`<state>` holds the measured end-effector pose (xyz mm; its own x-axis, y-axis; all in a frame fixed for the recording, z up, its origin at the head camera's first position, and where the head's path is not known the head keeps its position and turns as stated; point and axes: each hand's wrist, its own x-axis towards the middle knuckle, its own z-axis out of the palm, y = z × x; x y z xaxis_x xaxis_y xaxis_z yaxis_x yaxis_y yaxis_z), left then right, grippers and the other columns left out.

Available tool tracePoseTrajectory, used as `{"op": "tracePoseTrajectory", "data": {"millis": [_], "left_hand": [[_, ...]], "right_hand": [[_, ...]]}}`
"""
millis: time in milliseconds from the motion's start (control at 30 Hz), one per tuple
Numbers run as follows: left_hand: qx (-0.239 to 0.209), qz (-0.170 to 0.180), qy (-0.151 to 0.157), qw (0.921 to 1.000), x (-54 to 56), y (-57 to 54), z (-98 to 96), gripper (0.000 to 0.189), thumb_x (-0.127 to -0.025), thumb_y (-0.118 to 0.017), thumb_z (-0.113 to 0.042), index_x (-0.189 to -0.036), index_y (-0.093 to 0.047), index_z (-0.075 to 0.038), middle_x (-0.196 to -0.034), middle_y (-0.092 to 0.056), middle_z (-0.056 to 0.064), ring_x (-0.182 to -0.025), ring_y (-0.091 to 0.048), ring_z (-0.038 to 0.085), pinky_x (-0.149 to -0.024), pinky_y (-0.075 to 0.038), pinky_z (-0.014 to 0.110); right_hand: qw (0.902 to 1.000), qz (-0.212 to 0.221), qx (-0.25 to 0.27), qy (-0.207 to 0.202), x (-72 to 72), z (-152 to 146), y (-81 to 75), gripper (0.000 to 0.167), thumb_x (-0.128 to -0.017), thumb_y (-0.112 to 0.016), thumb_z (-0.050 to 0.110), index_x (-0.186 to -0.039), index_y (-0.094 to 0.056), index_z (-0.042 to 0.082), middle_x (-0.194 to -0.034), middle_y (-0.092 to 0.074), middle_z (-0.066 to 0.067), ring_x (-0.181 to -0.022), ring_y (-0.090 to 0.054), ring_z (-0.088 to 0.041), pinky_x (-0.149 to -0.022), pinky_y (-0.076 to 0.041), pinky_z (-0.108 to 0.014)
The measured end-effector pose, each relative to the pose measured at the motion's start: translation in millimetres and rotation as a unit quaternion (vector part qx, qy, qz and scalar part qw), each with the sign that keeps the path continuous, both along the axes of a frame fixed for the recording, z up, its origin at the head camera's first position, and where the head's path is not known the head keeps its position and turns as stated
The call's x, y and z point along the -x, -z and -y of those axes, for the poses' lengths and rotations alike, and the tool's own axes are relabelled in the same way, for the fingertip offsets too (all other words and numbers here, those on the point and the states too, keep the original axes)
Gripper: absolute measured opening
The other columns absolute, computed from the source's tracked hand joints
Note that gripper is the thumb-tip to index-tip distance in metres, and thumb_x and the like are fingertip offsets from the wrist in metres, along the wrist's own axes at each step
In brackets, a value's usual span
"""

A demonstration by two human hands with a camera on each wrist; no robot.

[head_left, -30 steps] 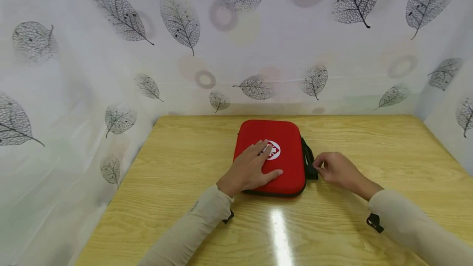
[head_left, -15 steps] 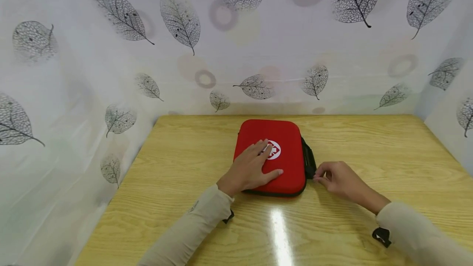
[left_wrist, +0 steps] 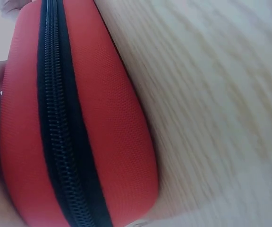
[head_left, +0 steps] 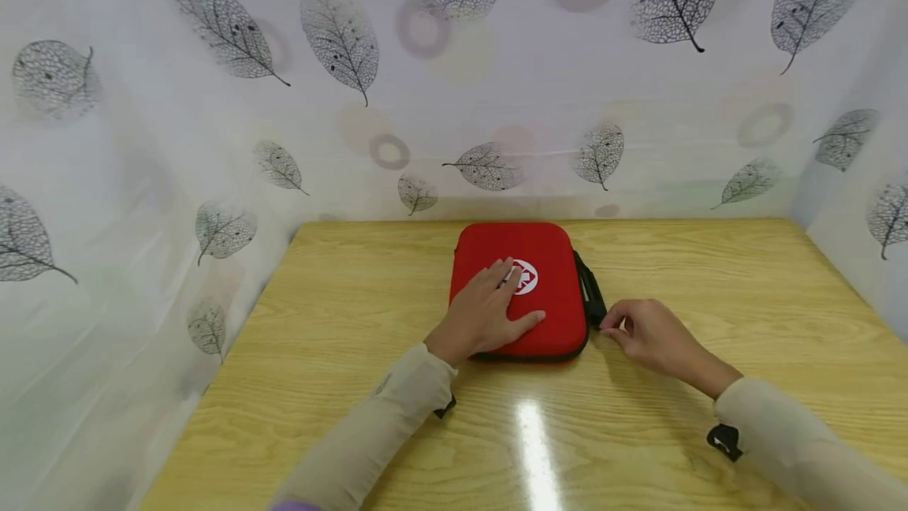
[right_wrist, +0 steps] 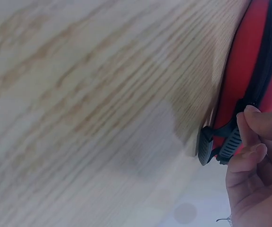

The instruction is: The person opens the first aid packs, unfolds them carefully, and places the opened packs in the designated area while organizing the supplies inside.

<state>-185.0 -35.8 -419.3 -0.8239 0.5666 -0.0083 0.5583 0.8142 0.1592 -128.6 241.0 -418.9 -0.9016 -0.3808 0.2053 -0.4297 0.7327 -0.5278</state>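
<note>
Behind everything we saw a leaf-printed curtain (head_left: 454,93), then the wooden counter (head_left: 355,298). Near its far edge lay the red case (head_left: 556,266). We saw the left hand (head_left: 482,315) resting on the lid, fingers apart, and the right hand (head_left: 656,340) beside it, thumb and forefinger together. The black handle (right_wrist: 230,145) stood next to them; left fingers partly covered the white emblem (head_left: 528,277), and right fingertips pinched the mostly hidden zip pull (right_wrist: 242,103).
</note>
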Motion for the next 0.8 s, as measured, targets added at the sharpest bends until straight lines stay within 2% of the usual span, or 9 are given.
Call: {"op": "tracePoseTrajectory", "data": {"millis": [267, 533, 800], "left_hand": [[0.001, -0.002, -0.005, 1.0000, 3.5, 0.1, -3.1, 0.084, -0.098, -0.041, -0.067, -0.160, -0.031, -0.010, -0.167, -0.023, 0.008, -0.153, -0.022, 0.026, -0.124, -0.015, 0.036], [0.003, 0.000, -0.005, 1.0000, 2.9, -0.4, -3.0, 0.084, -0.098, -0.041, -0.067, -0.160, -0.031, -0.011, -0.167, -0.023, 0.008, -0.153, -0.022, 0.026, -0.124, -0.015, 0.037], [0.006, 0.002, -0.006, 1.0000, 2.4, -1.2, -3.0, 0.084, -0.099, -0.039, -0.068, -0.160, -0.030, -0.011, -0.167, -0.022, 0.008, -0.154, -0.020, 0.026, -0.124, -0.013, 0.036]], "right_hand": [[1.0000, 0.009, 0.000, -0.004, -8.0, 2.4, -1.2, 0.010, -0.084, -0.079, -0.001, -0.083, -0.075, 0.007, -0.078, -0.069, 0.007, -0.059, -0.047, -0.001, -0.052, -0.043, -0.023], [0.9997, 0.007, 0.022, -0.013, -21.4, 11.7, 0.4, 0.013, -0.083, -0.080, -0.002, -0.081, -0.074, 0.010, -0.075, -0.067, 0.008, -0.058, -0.045, 0.001, -0.050, -0.042, -0.022], [0.9988, -0.019, 0.032, -0.031, -31.3, 28.0, 5.1, 0.016, -0.082, -0.081, -0.001, -0.081, -0.073, 0.012, -0.076, -0.065, 0.012, -0.059, -0.045, 0.002, -0.050, -0.042, -0.022]]}}
